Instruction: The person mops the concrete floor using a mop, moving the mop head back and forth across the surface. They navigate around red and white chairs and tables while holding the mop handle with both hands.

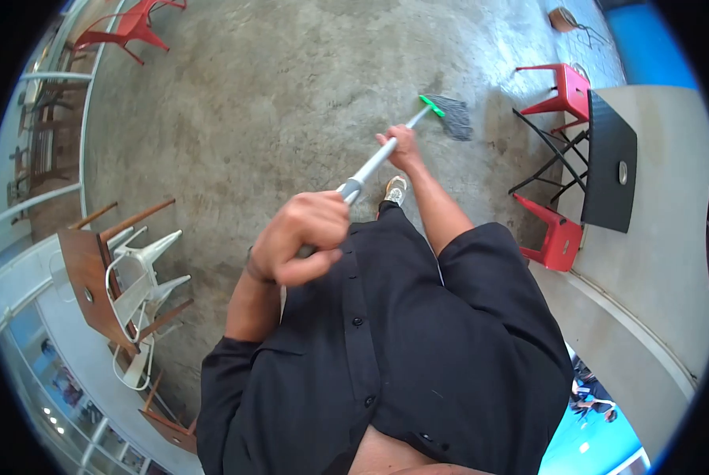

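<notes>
My left hand, close to my chest, is wrapped round the upper end of the mop's pale handle. Further down the same handle, my right hand grips it with the arm stretched forward. A green clamp joins the handle to the grey string mop head, which lies spread on the concrete floor ahead and to the right. The handle slants from my left hand up to the right. One shoe shows below my right hand.
To the right, red stools stand by a black table along a wall. On the left are a wooden table and white metal chairs. A red chair stands far left, beside glass panels.
</notes>
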Motion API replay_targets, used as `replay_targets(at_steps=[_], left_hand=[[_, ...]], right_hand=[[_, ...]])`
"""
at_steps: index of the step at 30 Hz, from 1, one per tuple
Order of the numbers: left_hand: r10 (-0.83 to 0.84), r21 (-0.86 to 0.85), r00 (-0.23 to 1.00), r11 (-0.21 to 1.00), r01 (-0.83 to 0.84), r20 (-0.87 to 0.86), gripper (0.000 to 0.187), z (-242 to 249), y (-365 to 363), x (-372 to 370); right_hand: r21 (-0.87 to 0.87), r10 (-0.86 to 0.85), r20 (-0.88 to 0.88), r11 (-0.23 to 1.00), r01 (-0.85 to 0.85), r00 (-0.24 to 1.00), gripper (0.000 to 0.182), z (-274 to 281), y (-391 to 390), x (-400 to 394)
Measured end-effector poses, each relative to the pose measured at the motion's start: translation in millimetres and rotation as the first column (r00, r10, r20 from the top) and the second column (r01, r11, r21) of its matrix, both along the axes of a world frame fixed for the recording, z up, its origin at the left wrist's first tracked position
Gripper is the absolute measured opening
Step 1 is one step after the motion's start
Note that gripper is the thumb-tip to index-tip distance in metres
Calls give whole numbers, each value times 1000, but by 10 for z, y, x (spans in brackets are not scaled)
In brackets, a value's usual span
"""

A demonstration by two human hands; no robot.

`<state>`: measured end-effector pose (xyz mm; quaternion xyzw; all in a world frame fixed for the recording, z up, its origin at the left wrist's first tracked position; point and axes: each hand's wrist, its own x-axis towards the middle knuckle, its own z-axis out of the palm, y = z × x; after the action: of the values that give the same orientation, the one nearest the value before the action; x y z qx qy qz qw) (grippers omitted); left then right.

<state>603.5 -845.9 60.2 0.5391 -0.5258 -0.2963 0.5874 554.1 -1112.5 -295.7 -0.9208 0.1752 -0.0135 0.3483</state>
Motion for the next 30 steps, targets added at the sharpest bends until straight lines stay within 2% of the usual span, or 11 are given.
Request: replay_targets(at_steps=[6,7,9,12,15,17,20,21,24,30], left_hand=[[403,-82,914,911,-405,-39,26,319,1601,-95],[482,-74,876,874,-481,-7,25,371,1956,-211],[581,-72,812,813,-578,49,23,443,2225,-413],[593,-66,796,805,-590,121,30,577,2437,-570],[523,-113,840,852,-511,147,28,618,2572,-698],[435,-153,888,897,-414,149,23,648,2669,-759],[399,-145,911,912,-384,102,22,758,2842,-875],[454,-177,888,882,-437,69,21,720,2813,-957],[397,-176,918,904,-389,12,22,667,2473,-1028],[70,-181,997,981,-65,19,22,667,1144,-1122]], right_hand=[[51,252,32,966,-253,967,27,316,2027,833],[115,372,63,919,-377,926,29,333,2586,954],[155,479,47,864,-480,877,32,350,3075,1062],[227,575,67,787,-574,815,34,521,3622,1071],[272,681,79,688,-673,728,35,645,3903,926],[258,743,96,624,-738,662,36,709,3957,778],[202,776,77,603,-771,627,34,801,3853,525],[174,775,63,612,-772,629,32,791,3747,458],[148,739,0,666,-731,673,32,859,3208,261],[127,543,4,833,-539,840,37,950,1833,-347]])
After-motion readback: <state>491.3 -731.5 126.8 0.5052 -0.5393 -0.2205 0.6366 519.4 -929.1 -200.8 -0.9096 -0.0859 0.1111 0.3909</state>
